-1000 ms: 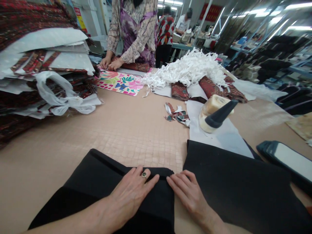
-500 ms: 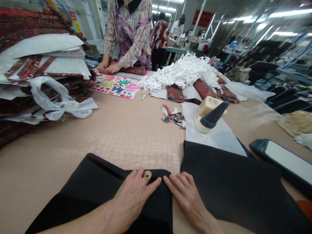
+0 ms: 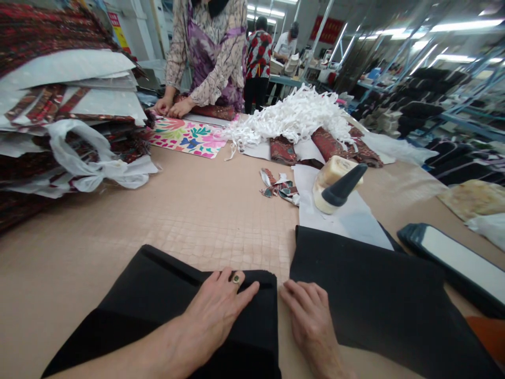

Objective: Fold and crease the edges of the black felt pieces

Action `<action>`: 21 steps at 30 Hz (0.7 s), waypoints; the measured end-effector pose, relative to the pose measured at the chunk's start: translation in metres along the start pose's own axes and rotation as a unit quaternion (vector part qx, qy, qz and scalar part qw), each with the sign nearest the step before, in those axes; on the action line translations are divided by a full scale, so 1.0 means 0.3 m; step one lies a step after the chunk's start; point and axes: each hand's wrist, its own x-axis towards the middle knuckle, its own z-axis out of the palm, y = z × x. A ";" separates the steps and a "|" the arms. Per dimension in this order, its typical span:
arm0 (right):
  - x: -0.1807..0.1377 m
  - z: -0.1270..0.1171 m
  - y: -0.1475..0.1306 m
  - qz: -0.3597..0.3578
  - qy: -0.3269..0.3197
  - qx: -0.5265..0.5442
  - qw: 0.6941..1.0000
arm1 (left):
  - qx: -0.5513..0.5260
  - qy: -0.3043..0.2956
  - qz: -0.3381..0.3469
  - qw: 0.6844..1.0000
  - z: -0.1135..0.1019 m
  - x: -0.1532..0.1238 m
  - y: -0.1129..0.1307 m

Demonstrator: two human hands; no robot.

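My left hand [image 3: 216, 310], with a ring on one finger, presses flat on a folded piece of black fabric [image 3: 130, 300]. Its thumb is stretched out along the folded top edge and its fingers are apart. Just beyond the right edge of that piece is my right hand [image 3: 310, 316], apart from the folded piece. The right fingers are loosely extended and appear to hold nothing. A second black fabric piece [image 3: 374, 295] lies to the right, its left edge beside the right fingertips.
A cream block with a dark cone [image 3: 341, 184] stands on white sheet material [image 3: 359, 221]. Fabric scraps [image 3: 278, 187] lie nearby. Stacked patterned panels [image 3: 71, 100] rise at left; white strips [image 3: 294, 116] are heaped behind. Across the table, a co-worker's hands [image 3: 171, 108] handle fabric. A dark-edged pad [image 3: 461, 263] lies right.
My right hand has come off the corner of the folded black fabric and moved a little to the right. My left hand stays on the fold. The view has shifted slightly.
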 end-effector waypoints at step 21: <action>0.130 -0.023 -0.037 0.198 -0.183 0.263 0.926 | -0.319 0.096 -0.006 0.943 0.002 0.027 -0.056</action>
